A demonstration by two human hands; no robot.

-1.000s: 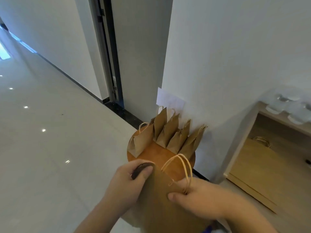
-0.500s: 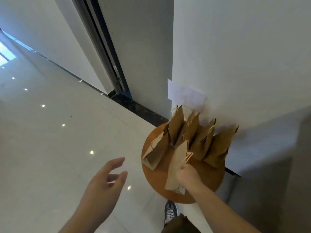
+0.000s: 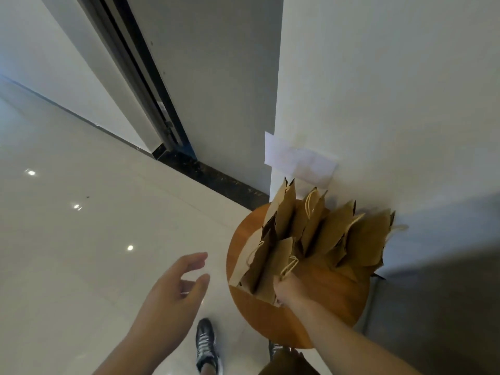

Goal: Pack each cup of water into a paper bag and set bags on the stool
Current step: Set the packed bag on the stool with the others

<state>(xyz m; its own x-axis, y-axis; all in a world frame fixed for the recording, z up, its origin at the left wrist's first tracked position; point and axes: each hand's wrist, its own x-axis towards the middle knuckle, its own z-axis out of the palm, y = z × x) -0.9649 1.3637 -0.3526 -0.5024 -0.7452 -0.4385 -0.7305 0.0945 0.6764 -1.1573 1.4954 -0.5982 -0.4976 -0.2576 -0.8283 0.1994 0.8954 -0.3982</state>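
Glossy white floor tiles (image 3: pixel 81 239) w/ light glints; white wall (image 3: pixel 378 90) on the rt, dark door frame (image 3: pixel 140 85) further back, white sheet (image 3: pixel 300 161) stuck low on the wall. Round orange-brown wood stool (image 3: pixel 324 307) sits against the wall w/ a cluster of brown paper bags (image 3: pixel 338 239) standing on it, leaning on each other. Rt hand (image 3: pixel 284 289) reaches over the seat, fingers curled at the twine handle of the nearest bag (image 3: pixel 270 269); its bottom is on the seat's front-left, touching the others. Left hand (image 3: pixel 173 296) hovers over the floor left of the stool, fingers loose & apart, holding nothing. Dark shoe (image 3: pixel 207 345) below.
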